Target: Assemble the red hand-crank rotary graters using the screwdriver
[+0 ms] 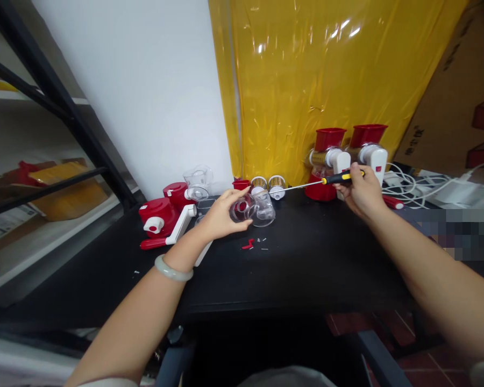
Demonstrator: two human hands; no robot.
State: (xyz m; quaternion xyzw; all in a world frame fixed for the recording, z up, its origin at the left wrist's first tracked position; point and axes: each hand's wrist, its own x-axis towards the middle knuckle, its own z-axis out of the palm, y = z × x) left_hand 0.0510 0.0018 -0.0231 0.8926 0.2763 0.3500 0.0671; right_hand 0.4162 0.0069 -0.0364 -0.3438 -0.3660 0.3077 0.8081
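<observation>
At the far middle of a black table (314, 263), grips a clear plastic housing (265, 213) by its round left end, thumb and fingers of the left hand (220, 215) curled about the rim. Holds a screwdriver (339, 178) by its black-and-yellow handle in the closed right hand (361, 189), shaft aimed left at the top of the housing; cannot tell from this angle whether seated in a screw or only alongside.

Looks light, stiff and smooth, probably slick under the fingers and liable to crack if pried or squeezed hard at the thin walls; best held around the round collar, well out of the screwdriver's line.

Lying just to the near side, a red plastic piece (248, 244) and small metal bits (264, 249). Standing at left, two red bases (160, 214); beyond the housing, two metal drums (277, 185); at far right, two red-and-white graters (328, 141).

Printed on a cardboard box (439, 102) at far right, dark characters too tilted and blurred to read. Visible on the red bases, pale marks too small to make out. Legible on housing or screwdriver: no brand.
</observation>
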